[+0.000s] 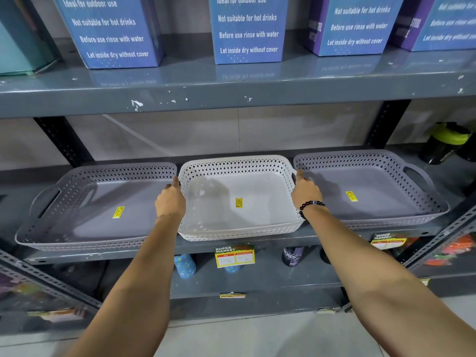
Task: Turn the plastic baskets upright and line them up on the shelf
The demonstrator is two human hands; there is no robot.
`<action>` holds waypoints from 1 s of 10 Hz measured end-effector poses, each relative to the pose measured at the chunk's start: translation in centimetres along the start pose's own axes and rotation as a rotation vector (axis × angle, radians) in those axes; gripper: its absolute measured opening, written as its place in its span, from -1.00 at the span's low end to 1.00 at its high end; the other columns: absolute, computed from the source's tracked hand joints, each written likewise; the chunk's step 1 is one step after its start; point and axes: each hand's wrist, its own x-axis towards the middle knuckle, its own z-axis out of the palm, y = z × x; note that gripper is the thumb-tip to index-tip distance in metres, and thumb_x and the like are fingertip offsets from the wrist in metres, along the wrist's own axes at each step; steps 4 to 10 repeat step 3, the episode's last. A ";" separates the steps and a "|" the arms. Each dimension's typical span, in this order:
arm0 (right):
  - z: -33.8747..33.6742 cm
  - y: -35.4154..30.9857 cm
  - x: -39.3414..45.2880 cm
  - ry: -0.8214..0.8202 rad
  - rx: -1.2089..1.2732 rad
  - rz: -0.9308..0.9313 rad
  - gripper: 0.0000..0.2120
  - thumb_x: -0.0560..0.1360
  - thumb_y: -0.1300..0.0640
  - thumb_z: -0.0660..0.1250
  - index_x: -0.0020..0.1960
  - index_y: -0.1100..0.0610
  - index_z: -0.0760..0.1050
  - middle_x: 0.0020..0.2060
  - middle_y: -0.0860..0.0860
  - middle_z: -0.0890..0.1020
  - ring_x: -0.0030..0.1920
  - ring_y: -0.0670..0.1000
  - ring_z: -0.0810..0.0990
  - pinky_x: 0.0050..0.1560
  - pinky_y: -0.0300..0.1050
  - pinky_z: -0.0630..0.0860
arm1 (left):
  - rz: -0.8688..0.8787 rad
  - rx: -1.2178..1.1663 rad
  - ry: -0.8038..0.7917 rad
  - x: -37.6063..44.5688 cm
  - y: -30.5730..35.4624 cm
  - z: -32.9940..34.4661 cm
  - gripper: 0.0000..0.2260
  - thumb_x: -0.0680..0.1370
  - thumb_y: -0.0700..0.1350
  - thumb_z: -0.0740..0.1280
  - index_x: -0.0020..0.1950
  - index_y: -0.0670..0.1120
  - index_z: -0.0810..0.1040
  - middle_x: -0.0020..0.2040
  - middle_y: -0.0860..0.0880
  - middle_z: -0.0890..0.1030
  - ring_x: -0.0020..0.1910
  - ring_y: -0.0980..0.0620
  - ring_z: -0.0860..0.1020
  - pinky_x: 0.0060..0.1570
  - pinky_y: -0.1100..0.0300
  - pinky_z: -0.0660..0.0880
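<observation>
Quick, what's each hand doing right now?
Left hand: closed on the left handle side of the white perforated plastic basket.
Right hand: closed on the same basket's right handle side.

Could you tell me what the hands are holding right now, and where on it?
Both hold the white basket: left hand on its left side rim, right hand on its right side rim.

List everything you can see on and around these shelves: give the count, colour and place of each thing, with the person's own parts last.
grey baskets: 2, grey, middle shelf, either side of the white one
white basket: 1, white, middle shelf, centre, upright
price stickers: 3, yellow, one inside each basket
boxes: at least 4, blue-purple, top shelf
shaker bottle: 1, black with green lid, far right
shelf label: yellow, shelf edge below the white basket
bracelet: 1, dark beads, right wrist
left hand: white basket's left side
right hand: its right side
</observation>
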 end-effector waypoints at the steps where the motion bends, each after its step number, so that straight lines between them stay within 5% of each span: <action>1: 0.1 0.0 -0.5 0.006 -0.022 0.011 -0.42 0.57 0.26 0.08 0.54 0.23 -0.05 0.32 0.32 0.41 0.28 0.28 0.47 0.19 0.11 0.47 | -0.024 -0.044 -0.002 -0.7 0.2 0.0 -0.57 0.65 -0.15 0.03 0.52 -0.17 0.13 0.37 -0.26 0.40 0.22 -0.32 0.49 0.13 -0.15 0.47; 3: 0.3 -0.9 -2.7 0.137 -0.092 -0.101 -0.42 0.61 0.09 0.05 0.53 0.24 -0.06 0.51 0.21 0.14 0.53 0.20 0.08 0.51 0.17 0.08 | 0.076 -0.017 0.083 -3.7 1.5 -0.7 -0.49 0.66 -0.04 -0.04 0.54 -0.27 -0.01 0.56 -0.24 0.07 0.55 -0.17 0.03 0.56 0.00 -0.03; 10: 0.3 -0.9 -2.7 0.137 -0.092 -0.101 -0.42 0.61 0.09 0.05 0.53 0.24 -0.06 0.51 0.21 0.14 0.53 0.20 0.08 0.51 0.17 0.08 | 0.076 -0.017 0.083 -3.7 1.5 -0.7 -0.49 0.66 -0.04 -0.04 0.54 -0.27 -0.01 0.56 -0.24 0.07 0.55 -0.17 0.03 0.56 0.00 -0.03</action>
